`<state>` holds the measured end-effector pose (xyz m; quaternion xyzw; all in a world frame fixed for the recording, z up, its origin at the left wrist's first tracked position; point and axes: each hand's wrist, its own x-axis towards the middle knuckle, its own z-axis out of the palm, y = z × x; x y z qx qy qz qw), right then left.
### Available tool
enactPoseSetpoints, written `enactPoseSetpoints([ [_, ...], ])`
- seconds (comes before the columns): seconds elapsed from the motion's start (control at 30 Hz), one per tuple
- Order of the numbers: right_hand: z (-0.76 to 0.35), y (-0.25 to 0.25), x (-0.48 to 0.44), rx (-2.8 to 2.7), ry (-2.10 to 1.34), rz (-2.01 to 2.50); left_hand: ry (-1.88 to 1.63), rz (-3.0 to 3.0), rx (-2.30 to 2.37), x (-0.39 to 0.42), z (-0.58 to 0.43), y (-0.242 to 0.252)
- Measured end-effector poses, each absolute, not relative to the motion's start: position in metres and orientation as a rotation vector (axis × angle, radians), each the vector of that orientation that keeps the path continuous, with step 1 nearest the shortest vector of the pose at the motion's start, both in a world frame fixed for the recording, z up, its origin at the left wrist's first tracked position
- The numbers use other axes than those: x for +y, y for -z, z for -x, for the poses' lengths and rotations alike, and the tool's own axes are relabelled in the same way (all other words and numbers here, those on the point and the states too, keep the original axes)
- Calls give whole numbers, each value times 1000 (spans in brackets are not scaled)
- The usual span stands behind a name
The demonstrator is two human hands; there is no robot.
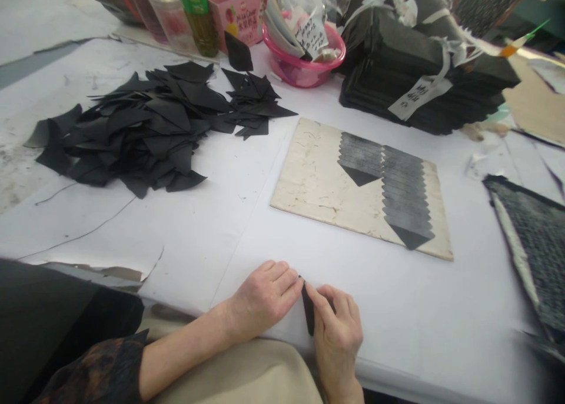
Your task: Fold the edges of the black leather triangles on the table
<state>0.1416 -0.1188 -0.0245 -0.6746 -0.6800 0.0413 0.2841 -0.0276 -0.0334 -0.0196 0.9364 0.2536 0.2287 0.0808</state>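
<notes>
At the near edge of the white table, my left hand [269,292] and my right hand [338,321] meet over a small black fabric piece [308,313]. Fingers of both hands are closed on its upper end, and its lower part hangs between them as a narrow strip. Beyond my hands lies a beige board [318,180]. Two columns of overlapping black pieces [404,183] are laid on it, each ending in a darker pointed piece. To the left spreads a loose heap of black diamond-like pieces [145,127], with a smaller cluster [253,101] beside it.
A pink basket [304,72] with papers, a pink box [238,16], a bottle [196,16] and cups stand at the back. Tied stacks of black material [415,69] with a paper tag sit back right. Dark textured fabric [534,251] lies at the right edge.
</notes>
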Motion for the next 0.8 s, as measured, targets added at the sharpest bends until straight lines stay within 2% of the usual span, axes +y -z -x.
enactPoseSetpoints([
  [0.8,-125,18,-114,-1748,-126,1896,-588,-2871,689,-30,40,15],
])
